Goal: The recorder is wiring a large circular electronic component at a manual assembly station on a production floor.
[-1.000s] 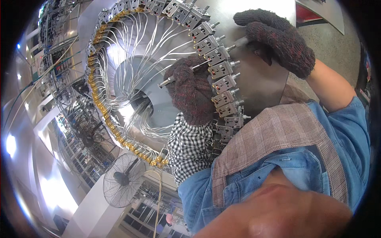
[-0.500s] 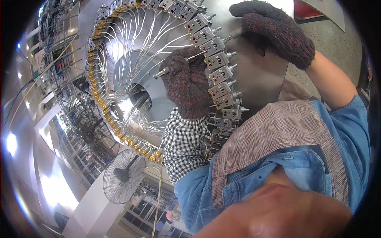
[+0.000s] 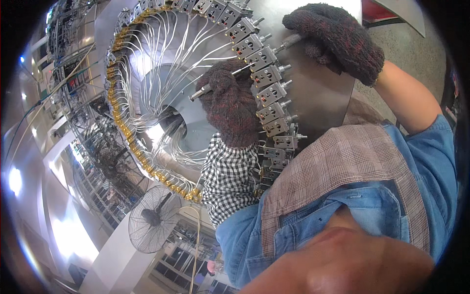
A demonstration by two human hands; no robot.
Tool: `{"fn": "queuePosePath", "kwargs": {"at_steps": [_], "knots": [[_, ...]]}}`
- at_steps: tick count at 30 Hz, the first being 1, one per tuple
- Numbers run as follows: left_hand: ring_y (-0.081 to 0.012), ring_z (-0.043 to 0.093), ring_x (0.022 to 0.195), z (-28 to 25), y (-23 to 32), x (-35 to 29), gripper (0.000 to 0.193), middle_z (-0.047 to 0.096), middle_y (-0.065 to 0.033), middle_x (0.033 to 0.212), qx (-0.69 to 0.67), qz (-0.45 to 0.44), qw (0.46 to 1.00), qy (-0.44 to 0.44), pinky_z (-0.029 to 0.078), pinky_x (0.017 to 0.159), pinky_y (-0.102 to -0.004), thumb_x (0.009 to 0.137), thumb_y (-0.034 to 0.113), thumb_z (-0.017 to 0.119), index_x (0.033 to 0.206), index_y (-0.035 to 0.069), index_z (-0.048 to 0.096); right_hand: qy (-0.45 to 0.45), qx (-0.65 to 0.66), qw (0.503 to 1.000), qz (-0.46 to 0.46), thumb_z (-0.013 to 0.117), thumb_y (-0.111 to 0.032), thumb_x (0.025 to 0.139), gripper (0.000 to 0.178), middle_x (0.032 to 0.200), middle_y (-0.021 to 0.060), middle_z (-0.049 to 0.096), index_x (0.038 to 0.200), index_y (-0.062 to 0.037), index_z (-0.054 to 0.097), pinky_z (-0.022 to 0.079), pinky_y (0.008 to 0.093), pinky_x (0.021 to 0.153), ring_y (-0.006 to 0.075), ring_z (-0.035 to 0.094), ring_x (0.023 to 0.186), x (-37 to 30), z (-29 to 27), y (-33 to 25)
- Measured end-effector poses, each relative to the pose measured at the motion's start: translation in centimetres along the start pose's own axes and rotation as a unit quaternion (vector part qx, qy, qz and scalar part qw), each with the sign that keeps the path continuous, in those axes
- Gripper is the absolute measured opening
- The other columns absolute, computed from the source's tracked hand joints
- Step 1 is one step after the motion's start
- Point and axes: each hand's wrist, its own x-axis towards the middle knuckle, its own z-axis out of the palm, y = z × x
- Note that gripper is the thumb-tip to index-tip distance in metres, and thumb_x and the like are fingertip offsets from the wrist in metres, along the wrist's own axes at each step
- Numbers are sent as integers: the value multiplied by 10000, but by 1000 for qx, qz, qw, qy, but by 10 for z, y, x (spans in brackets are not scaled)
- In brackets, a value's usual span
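Both my hands wear dark knitted gloves with reddish flecks. Inside a ring of small metal blocks, my left hand is closed around a slim metal rod-shaped tool. The tool's thin shaft points at one block's inner face; I cannot tell whether it touches. Outside the ring, my right hand is closed on a grey cylindrical tool, in line with the threaded stud of a block. The glove hides most of that tool. White wires run from the blocks toward a central hole.
Brass-coloured fittings line the ring's far left side. A smooth metal surface lies under my right hand. Below left stands a caged fan, with a pale cable hanging beside it. Racks and another fan fill the left background.
My right hand has turned and shifted slightly, showing more of the grey tool. My left hand stays nearly in place, its tool moved only slightly.
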Motion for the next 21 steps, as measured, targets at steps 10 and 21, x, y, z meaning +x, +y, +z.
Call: {"fn": "queuePosePath", "kwargs": {"at_steps": [10,21], "knots": [[-200,549,826,-3,3,5,185,548,-126,864,-43,-13,999,-25,468,777,-303,861,125,441,894,-44,508,-43,141,984,96,551,-186,808,190,686,37,537,888,-16,583,387,215,446,81,469,534,-1,-1,-2],[-304,564,860,-11,-3,7,170,537,-178,908,-93,-17,995,-28,503,762,-411,813,81,508,934,-35,480,-137,101,982,-86,540,-157,809,311,777,67,540,1064,16,498,434,223,531,94,502,610,4,-10,17]]}}
